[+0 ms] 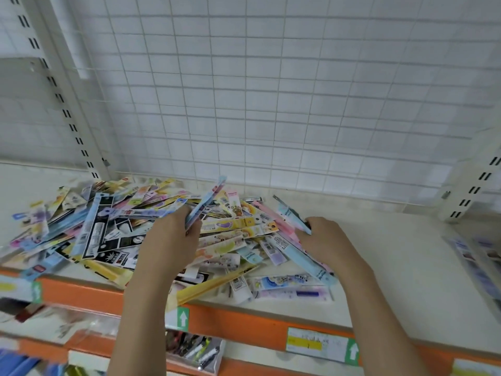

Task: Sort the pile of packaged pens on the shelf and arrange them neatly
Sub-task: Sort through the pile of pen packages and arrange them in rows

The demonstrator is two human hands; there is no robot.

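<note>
A loose pile of packaged pens (113, 226) in many colours covers the left and middle of the white shelf (393, 256). My left hand (173, 234) is over the middle of the pile, shut on a blue pen pack (206, 204) that tilts up toward the back. My right hand (325, 240) is at the pile's right edge, shut on a light blue pen pack (291, 215) whose far end points up and left. Several pink and blue packs lie under that hand.
A white wire grid panel (271, 90) backs the shelf, with slotted uprights at the left (67, 115) and right (471, 191). The orange front rail (244, 321) carries price labels. More packs lie at the far right (482, 256). A lower shelf holds other goods (195, 348).
</note>
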